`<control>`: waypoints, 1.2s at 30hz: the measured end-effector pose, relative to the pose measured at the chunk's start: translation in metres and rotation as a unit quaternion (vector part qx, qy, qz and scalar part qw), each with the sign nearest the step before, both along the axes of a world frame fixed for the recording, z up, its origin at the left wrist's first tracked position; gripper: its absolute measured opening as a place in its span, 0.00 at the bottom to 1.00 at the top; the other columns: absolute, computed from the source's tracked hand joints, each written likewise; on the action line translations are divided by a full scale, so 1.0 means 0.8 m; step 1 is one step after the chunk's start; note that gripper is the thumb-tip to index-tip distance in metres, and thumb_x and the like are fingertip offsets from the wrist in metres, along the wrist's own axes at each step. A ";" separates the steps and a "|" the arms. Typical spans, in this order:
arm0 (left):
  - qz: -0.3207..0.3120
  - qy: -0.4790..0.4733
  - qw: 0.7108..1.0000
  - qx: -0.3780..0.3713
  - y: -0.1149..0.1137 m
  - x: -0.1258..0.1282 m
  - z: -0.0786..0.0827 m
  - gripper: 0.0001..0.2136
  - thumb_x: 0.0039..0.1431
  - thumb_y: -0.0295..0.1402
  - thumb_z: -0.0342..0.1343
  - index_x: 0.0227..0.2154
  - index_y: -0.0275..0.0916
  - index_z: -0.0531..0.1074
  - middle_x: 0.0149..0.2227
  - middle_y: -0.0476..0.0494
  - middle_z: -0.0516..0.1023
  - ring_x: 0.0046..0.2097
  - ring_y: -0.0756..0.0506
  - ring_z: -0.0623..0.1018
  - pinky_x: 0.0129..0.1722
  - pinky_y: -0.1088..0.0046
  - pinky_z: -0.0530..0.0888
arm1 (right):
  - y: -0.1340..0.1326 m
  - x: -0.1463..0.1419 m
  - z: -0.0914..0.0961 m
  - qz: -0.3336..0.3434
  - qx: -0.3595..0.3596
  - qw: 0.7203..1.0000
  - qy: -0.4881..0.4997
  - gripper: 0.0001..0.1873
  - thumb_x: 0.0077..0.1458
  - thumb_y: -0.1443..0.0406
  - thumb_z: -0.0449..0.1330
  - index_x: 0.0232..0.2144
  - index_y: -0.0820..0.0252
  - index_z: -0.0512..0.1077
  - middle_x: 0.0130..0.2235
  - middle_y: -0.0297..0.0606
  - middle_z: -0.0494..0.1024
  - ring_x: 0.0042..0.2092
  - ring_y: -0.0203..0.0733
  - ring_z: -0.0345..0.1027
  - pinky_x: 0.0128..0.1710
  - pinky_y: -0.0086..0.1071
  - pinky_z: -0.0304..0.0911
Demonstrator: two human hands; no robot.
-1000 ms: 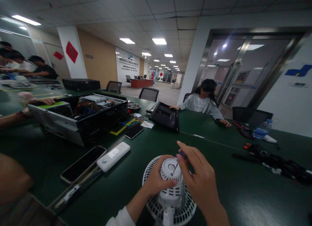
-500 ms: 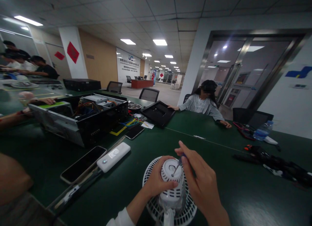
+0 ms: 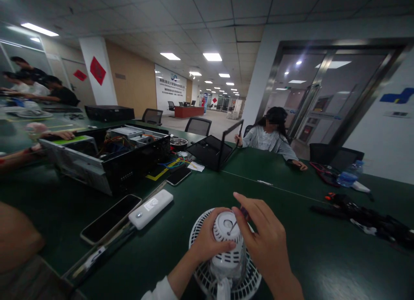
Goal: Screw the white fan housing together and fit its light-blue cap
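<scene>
The white fan (image 3: 228,257) is located at the near edge of the surface (image 3: 155,265), directly in front of the person. Its grille (image 3: 250,277) faces down; the rear cap (image 3: 222,232) points upward. The fan's long axis, front to rear, stands roughly upright, and the neck (image 3: 224,288) extends toward the person.

The fingers of the left hand (image 3: 207,241) grasp the motor housing from its left side, thumb across the near side. The fingers of the right hand (image 3: 265,235) pinch the screwdriver (image 3: 233,226), whose handle is mostly hidden. Its long axis slants from the tip, at the rear cap, up and rightward to the fingers.

Compared with half a second ago, the fan and left hand hold position. The right fingers have shifted around the handle, covering more of it. Across the surface, a black frame (image 3: 222,150) now stands raised from the black panel (image 3: 207,151), beside a co-worker's hand (image 3: 238,140).
</scene>
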State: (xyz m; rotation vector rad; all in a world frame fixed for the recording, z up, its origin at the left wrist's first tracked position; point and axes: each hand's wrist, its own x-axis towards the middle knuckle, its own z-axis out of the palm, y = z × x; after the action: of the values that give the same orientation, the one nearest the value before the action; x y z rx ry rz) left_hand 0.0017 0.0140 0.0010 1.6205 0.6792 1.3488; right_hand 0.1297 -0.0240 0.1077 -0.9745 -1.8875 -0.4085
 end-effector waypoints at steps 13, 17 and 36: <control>0.012 0.011 1.000 0.005 0.001 0.000 -0.003 0.31 0.38 0.42 0.65 0.47 0.38 0.64 0.47 0.42 0.71 0.49 0.38 0.70 0.51 0.62 0.65 | -0.005 -0.003 0.003 0.032 0.010 0.999 0.014 0.12 0.56 0.69 0.53 0.43 0.61 0.68 0.33 0.39 0.76 0.34 0.37 0.70 0.32 0.31 0.68; 0.016 0.011 1.000 0.003 0.001 -0.001 -0.005 0.32 0.39 0.43 0.65 0.48 0.37 0.64 0.48 0.41 0.71 0.50 0.38 0.70 0.52 0.61 0.64 | -0.003 -0.005 0.001 0.012 0.016 1.000 0.007 0.11 0.57 0.67 0.53 0.43 0.60 0.69 0.33 0.39 0.75 0.34 0.38 0.69 0.31 0.31 0.67; 0.008 0.006 1.000 0.003 0.001 0.000 -0.003 0.32 0.38 0.44 0.65 0.48 0.37 0.64 0.48 0.40 0.70 0.50 0.38 0.70 0.52 0.62 0.64 | -0.008 -0.002 0.002 0.028 0.019 0.999 -0.005 0.14 0.57 0.68 0.52 0.46 0.59 0.68 0.35 0.39 0.76 0.36 0.39 0.70 0.33 0.33 0.68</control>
State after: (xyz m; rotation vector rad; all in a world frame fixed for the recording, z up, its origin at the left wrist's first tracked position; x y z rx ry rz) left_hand 0.0018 0.0146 -0.0015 1.6315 0.6975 1.3553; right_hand 0.1280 -0.0306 0.1090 -0.8944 -1.9048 -0.4162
